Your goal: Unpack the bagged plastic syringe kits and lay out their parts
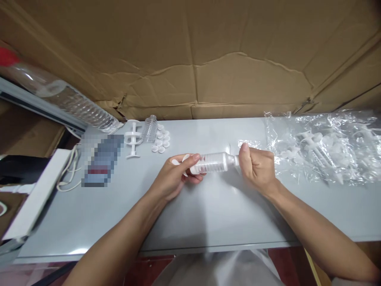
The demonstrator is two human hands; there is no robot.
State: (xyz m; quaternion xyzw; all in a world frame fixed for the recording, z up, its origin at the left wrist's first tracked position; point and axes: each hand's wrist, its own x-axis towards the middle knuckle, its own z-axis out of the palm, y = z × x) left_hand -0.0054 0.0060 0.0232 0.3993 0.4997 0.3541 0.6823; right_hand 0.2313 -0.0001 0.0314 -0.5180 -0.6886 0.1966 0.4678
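My left hand grips the wide end of a clear plastic syringe-like barrel, held level above the grey table. White finger flanges stick out by my left fingers. At the barrel's narrow tip my right hand is closed in a fist around the nozzle end; what it pinches there is hidden.
A heap of clear plastic bags with white parts lies at the right. At the back left are a white plunger, another clear barrel, several white caps, a large water bottle and a blurred-out item. Cardboard walls the back.
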